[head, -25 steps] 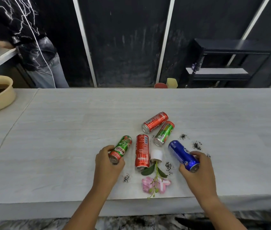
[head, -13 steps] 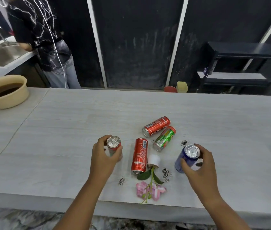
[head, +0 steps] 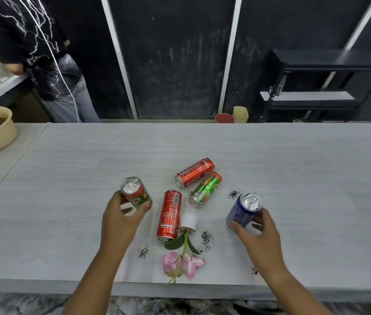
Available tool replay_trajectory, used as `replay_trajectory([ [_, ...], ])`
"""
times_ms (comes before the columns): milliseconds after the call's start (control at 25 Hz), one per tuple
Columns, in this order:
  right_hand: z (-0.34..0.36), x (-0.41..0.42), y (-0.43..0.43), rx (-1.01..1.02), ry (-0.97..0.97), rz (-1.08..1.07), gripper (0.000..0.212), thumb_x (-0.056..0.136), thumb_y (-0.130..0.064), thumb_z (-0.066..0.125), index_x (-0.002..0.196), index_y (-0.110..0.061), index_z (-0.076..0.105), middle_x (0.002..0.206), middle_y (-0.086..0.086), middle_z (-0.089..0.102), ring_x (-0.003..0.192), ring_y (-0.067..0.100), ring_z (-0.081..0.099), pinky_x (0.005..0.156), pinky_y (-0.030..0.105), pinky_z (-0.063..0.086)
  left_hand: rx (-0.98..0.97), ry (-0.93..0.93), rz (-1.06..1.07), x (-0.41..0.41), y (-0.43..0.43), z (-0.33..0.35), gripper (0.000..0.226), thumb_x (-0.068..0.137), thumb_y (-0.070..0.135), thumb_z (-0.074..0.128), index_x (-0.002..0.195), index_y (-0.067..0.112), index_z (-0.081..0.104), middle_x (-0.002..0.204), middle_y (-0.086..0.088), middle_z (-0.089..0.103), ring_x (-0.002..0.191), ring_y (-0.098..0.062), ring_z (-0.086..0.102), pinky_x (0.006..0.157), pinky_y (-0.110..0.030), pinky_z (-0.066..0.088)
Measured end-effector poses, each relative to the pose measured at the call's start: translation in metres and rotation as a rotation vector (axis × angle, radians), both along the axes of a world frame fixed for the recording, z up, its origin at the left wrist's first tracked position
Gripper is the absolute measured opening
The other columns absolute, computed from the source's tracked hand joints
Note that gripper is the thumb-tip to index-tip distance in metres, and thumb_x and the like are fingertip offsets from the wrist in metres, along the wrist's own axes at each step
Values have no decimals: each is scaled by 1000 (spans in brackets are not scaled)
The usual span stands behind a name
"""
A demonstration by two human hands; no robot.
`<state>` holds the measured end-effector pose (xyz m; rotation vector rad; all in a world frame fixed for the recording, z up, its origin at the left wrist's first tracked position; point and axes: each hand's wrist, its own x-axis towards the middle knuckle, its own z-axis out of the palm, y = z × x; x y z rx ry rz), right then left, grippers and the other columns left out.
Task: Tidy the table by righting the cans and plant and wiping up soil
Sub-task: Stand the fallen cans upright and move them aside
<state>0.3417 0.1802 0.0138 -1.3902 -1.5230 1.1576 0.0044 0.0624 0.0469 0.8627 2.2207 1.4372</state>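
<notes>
In the head view, left of centre, a green-and-red can (head: 136, 193) is gripped upright by the left hand (head: 120, 220), fingers curled round its lower body. At right of centre, a blue can (head: 243, 211) is clasped, slightly tilted, by the right hand (head: 258, 233). Three cans are left lying at centre, beside the toppled plant (head: 183, 246). Soil specks (head: 206, 237) are scattered around. If released while tilted, the blue can could be tipped again; soil may be smeared by a forearm.
</notes>
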Motion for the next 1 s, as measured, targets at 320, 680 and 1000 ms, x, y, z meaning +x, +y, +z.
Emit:
replay_trajectory([
  [320,17,92,82,34,-30,-187,61,81,-31,94,132,-40,61,124,-20,71,110,3,68,89,35,56,39,43,-283,84,101,26,57,77,51,95,124,48,61,115,33,69,106,14,63,77,-11,50],
  [680,3,180,171,27,-78,-336,64,81,-28,92,136,-34,60,128,-13,70,111,9,70,87,33,55,-52,20,-629,223,232,-1,55,79,42,92,125,36,63,120,18,70,109,-1,66,93,-36,58],
  [1000,0,213,218,28,-159,-328,60,76,-45,91,127,-43,59,113,-29,69,97,-6,70,76,25,53,-154,90,-777,300,300,-16,53,79,41,90,122,33,60,121,15,68,108,-11,65,80,-30,49],
])
